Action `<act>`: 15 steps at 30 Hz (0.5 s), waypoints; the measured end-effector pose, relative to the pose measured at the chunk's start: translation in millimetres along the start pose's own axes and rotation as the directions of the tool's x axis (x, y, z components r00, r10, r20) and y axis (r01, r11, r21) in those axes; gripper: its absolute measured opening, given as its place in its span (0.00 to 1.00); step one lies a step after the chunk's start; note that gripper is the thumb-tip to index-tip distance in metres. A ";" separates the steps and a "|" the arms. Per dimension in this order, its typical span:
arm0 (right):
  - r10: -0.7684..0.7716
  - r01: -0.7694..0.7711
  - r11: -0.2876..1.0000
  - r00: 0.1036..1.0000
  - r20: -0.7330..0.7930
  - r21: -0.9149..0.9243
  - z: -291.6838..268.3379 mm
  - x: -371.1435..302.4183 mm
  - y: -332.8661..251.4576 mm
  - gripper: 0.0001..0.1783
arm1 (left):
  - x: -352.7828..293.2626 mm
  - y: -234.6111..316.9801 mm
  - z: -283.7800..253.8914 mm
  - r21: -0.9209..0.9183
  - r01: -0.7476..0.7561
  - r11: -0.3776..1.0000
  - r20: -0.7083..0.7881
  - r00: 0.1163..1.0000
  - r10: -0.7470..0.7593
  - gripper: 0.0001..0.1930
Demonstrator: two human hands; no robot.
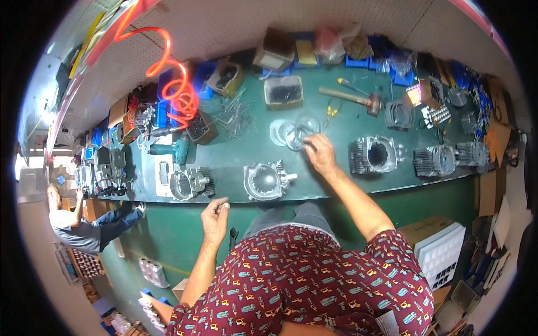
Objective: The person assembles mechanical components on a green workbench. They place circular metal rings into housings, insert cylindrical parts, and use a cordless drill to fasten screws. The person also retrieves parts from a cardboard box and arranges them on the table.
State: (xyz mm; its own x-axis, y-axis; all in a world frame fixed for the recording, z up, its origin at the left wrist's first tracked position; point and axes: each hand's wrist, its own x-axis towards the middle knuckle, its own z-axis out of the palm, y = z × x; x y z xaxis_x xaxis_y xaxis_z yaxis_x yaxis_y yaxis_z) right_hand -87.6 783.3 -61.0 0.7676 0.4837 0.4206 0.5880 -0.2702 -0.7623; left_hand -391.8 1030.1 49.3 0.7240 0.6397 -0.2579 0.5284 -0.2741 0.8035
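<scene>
Low centre: left hand [214, 219] off the worktop [235, 154] edge, fingers pinched shut, contents impossible to tell; beyond, grey engine casing [264, 180]; farther, mid-frame: right hand [320, 154], fingers closed on clear rings [292, 133]; past them, hammer [353, 98].

green workbench [336, 120], finned cylinders [374, 155], hammer [353, 98], drill [171, 149]

The right arm is stretched forward, right hand [320, 154] fingers bent downward; the left hand [214, 219] is held loosely curled
</scene>
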 end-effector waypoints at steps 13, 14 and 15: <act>0.205 -0.288 0.874 0.949 0.240 0.391 88.0 37.2 -203.8 0.20 | 95.0 31.2 -49.2 -0.471 -0.078 0.879 0.234 0.950 0.209 0.16; 0.306 -0.397 0.784 0.916 0.260 0.477 106.8 38.0 -218.8 0.21 | 98.6 21.9 -59.3 -0.484 -0.073 0.872 0.233 0.950 0.209 0.16; 0.400 -0.493 0.672 0.870 0.289 0.553 123.1 40.8 -234.3 0.22 | 102.9 12.0 -68.5 -0.496 -0.069 0.865 0.232 0.950 0.209 0.17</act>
State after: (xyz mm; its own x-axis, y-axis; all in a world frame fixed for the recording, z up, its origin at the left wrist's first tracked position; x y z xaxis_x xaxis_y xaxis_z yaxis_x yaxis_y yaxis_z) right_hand -225.5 968.8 74.3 0.8290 0.5533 -0.0812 -0.1242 0.0406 -0.9914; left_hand -341.3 1141.9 69.1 0.9011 0.3838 -0.2018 0.1873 0.0751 0.9794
